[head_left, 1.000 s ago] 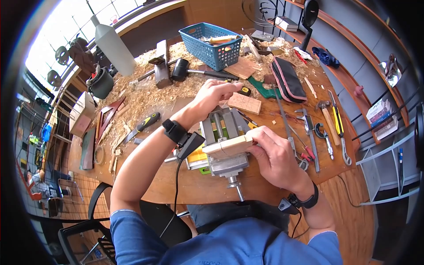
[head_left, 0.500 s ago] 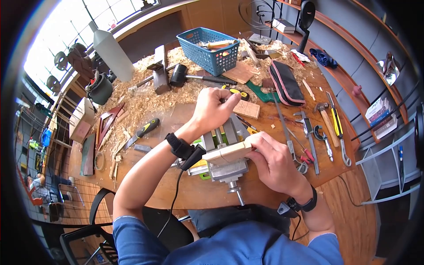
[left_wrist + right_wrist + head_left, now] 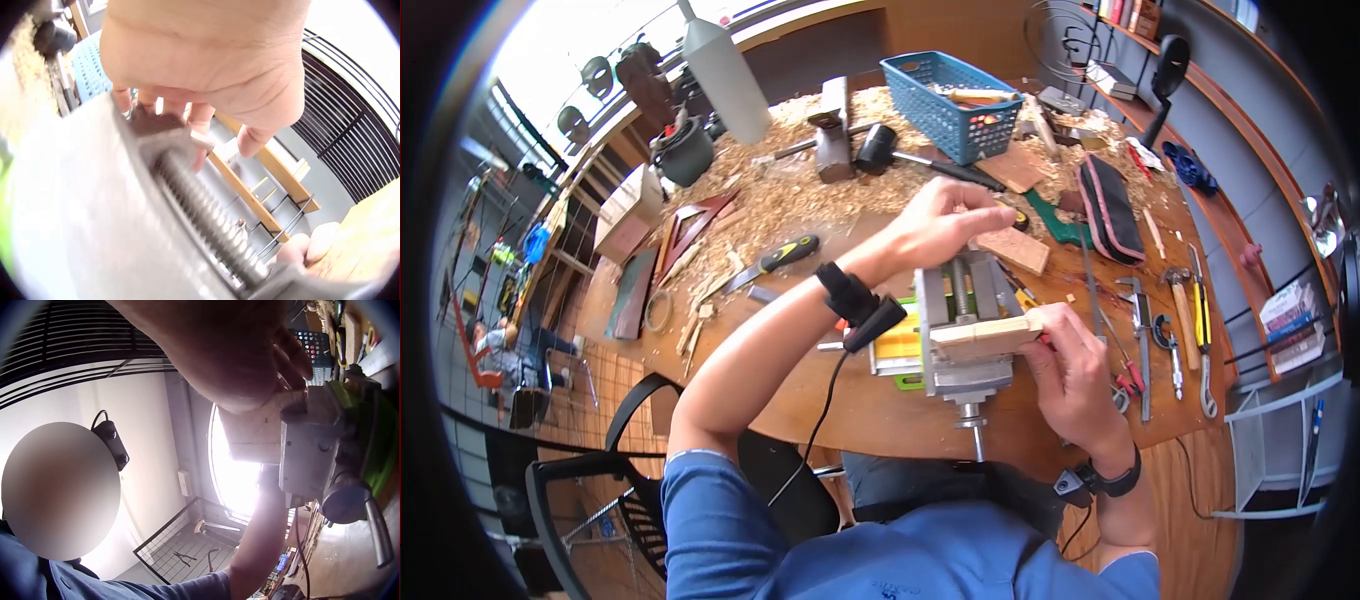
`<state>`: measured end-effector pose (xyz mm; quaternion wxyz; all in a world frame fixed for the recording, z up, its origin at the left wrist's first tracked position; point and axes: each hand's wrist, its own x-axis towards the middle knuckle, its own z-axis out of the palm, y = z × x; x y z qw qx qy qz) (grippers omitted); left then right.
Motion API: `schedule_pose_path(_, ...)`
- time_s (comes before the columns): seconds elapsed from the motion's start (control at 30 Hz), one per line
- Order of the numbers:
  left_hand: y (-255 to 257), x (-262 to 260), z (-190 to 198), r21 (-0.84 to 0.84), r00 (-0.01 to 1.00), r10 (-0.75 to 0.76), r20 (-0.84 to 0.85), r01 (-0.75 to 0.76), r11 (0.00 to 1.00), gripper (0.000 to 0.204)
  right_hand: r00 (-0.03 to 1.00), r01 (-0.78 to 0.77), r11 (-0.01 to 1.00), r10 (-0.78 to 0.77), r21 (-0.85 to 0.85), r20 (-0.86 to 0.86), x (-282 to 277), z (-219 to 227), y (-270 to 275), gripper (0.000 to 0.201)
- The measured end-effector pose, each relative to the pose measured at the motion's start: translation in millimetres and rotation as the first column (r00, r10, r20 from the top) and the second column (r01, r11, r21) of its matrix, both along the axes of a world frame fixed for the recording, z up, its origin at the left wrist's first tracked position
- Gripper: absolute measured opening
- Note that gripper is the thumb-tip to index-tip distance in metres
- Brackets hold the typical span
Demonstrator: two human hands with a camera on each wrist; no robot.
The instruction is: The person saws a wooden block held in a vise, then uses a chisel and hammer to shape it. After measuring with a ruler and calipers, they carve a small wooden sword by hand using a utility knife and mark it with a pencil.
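A wooden block (image 3: 978, 342) lies across the near end of the vise (image 3: 968, 380), which stands towards the middle of the near edge of the bench (image 3: 890, 415); whether it is clamped there I cannot tell. The right hand (image 3: 1072, 372) pinches the block's right end between thumb and fingers. The left hand (image 3: 945, 222) is over the vise's far end, palm down, its fingers loosely bent and apart, holding nothing that shows; whether they touch the metal is unclear.

Just beyond the vise lies a small board (image 3: 1015, 252). Towards the bench's right edge are a caliper (image 3: 1141, 335), a hammer (image 3: 1184, 320), a yellow knife (image 3: 1202, 320) and a wrench (image 3: 1207, 388), with a dark pouch (image 3: 1110, 215) farther back. Near the far edge stands a blue basket (image 3: 940, 122), with a black mallet (image 3: 876, 150) to its left. Wood shavings (image 3: 830, 215) cover much of the far left part, between a black-and-yellow-handled knife (image 3: 788, 255) and a pale bottle (image 3: 730, 85) near the far left corner.
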<state>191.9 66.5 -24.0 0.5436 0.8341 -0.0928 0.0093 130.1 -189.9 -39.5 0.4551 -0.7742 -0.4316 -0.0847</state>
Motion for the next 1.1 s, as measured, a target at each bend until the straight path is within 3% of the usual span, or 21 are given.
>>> schedule_pose_path(0.07, 23.3, -7.5, 21.1, 0.055, 0.997, -0.029, 0.072, 0.025, 0.998, 0.048, 0.999, -0.017, 1.000, 0.017, -0.009, -0.028, 2.7, -4.0, -4.2, 0.023)
schedule_pose_path(0.13, 51.3, -27.1, 47.5, 0.164, 0.991, 0.041, 0.129, -0.062, 0.984, 0.048, 0.997, 0.025, 0.999, -0.023, 0.029, -0.072, -4.3, 0.8, -6.9, 0.028)
schedule_pose_path(0.2, 80.7, -54.1, 71.0, 0.272, 0.981, 0.090, 0.173, -0.136, 0.953, 0.041, 0.988, 0.089, 0.995, -0.084, 0.040, -0.128, -8.3, -0.2, -19.6, 0.039)
schedule_pose_path(0.27, 108.7, -86.5, 86.1, 0.419, 0.963, 0.126, 0.237, -0.219, 0.881, 0.030, 0.973, 0.193, 0.981, -0.187, 0.030, -0.134, -11.9, -6.3, -40.7, 0.034)
schedule_pose_path(0.3, 122.6, -103.5, 91.2, 0.478, 0.964, 0.201, 0.171, -0.260, 0.839, 0.030, 0.956, 0.252, 0.967, -0.245, 0.023, -0.158, -13.7, -12.5, -52.9, 0.033)
schedule_pose_path(0.33, 138.4, -118.8, 94.9, 0.541, 0.966, 0.157, 0.208, -0.247, 0.804, 0.031, 0.927, 0.333, 0.942, -0.319, 0.038, -0.199, -15.5, -22.6, -66.8, 0.029)
schedule_pose_path(0.43, 174.6, -165.5, 106.0, 0.677, 0.960, 0.274, 0.051, -0.235, 0.698, 0.031, 0.840, 0.502, 0.862, -0.467, 0.070, -0.278, -10.7, -49.5, -113.6, 0.022)
schedule_pose_path(0.6, 219.3, -201.2, 104.2, 0.678, 0.916, 0.399, -0.045, -0.265, 0.685, 0.030, 0.772, 0.593, 0.804, -0.552, 0.045, -0.316, 5.6, -81.0, -166.4, 0.018)
schedule_pose_path(0.7, 226.8, -201.1, 105.6, 0.675, 0.890, 0.449, -0.075, -0.286, 0.680, 0.031, 0.769, 0.592, 0.806, -0.555, 0.025, -0.317, 4.0, -78.9, -158.3, 0.018)
schedule_pose_path(0.77, 233.4, -199.8, 105.5, 0.712, 0.926, 0.375, 0.037, -0.287, 0.640, 0.031, 0.773, 0.587, 0.809, -0.553, 0.020, -0.312, 1.1, -76.0, -145.4, 0.018)
schedule_pose_path(0.83, 230.2, -196.0, 107.8, 0.688, 0.915, 0.402, 0.031, -0.311, 0.655, 0.031, 0.770, 0.597, 0.802, -0.574, -0.002, -0.280, -0.9, -74.6, -137.3, 0.017)
schedule_pose_path(0.9, 226.8, -193.1, 111.4, 0.734, 0.876, 0.482, -0.039, -0.302, 0.608, 0.026, 0.773, 0.600, 0.800, -0.578, 0.002, -0.263, -0.8, -78.9, -138.5, 0.017)
schedule_pose_path(1.03, 237.8, -192.3, 99.5, 0.803, 0.873, 0.487, -0.019, -0.277, 0.528, 0.023, 0.783, 0.601, 0.798, -0.599, -0.045, -0.166, -0.7, -81.1, -143.8, 0.014)
schedule_pose_path(1.1, 252.5, -192.5, 85.8, 0.782, 0.886, 0.463, 0.004, -0.292, 0.551, 0.020, 0.764, 0.630, 0.773, -0.634, -0.075, -0.118, -3.4, -80.1, -148.2, 0.013)
